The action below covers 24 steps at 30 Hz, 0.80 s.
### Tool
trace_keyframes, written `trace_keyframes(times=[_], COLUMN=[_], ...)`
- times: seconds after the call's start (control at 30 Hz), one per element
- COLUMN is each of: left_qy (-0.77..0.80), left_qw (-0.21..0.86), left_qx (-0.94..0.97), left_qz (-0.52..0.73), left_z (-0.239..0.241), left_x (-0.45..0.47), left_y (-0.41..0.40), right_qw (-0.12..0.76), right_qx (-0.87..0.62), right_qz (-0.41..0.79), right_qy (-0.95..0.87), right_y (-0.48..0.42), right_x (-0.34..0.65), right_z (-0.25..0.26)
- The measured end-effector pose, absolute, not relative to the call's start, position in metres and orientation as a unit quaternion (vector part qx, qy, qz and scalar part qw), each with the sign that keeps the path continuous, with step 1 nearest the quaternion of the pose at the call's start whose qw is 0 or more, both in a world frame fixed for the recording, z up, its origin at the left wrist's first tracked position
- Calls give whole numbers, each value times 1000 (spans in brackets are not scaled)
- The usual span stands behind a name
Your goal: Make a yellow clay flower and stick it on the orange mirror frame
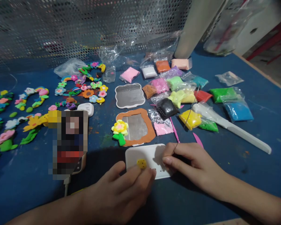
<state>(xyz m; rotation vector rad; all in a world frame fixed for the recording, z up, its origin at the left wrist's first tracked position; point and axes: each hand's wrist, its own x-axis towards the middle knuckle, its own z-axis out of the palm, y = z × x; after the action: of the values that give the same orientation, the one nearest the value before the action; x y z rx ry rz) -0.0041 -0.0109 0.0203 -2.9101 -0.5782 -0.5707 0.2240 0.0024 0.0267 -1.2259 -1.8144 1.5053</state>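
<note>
My left hand (128, 187) is closed, with a small yellow clay piece (141, 163) at its fingertips. Dark spots mark that piece, which looks like a little face. Thumb and forefinger of my right hand (194, 168) pinch a thin dark wire-like stick (189, 117) that points up and away. Both hands are over a white rectangular plastic board (133, 153), where tiny dark specks lie near the right fingertips. Just beyond the board is a mirror with a brown clay border (151, 128), and a yellow clay flower (120, 126) with green leaves sits on its left side.
A phone (84, 131) with a blurred screen stands left, its cable below. Clay-decorated pieces (32, 97) spread across the far left. Several bagged clay packets (167, 108), a plain mirror (130, 96), a white comb (245, 134) and pink tools (174, 129) lie on the blue table (255, 175).
</note>
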Motion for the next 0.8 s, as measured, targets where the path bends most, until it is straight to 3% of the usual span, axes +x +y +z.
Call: trace_keyframes(times=[0.6, 0.8], left_qy=[-173, -178], left_qw=[14, 1], left_qx=[-974, -961], left_qz=[-146, -212], left_z=[21, 19], left_x=[-8, -7], left_y=[-13, -13], right_qw=[240, 237], right_qx=[-441, -450], right_qz=[548, 568], right_qy=[-669, -648], right_y=[2, 3], right_x=[224, 224], right_z=[25, 26])
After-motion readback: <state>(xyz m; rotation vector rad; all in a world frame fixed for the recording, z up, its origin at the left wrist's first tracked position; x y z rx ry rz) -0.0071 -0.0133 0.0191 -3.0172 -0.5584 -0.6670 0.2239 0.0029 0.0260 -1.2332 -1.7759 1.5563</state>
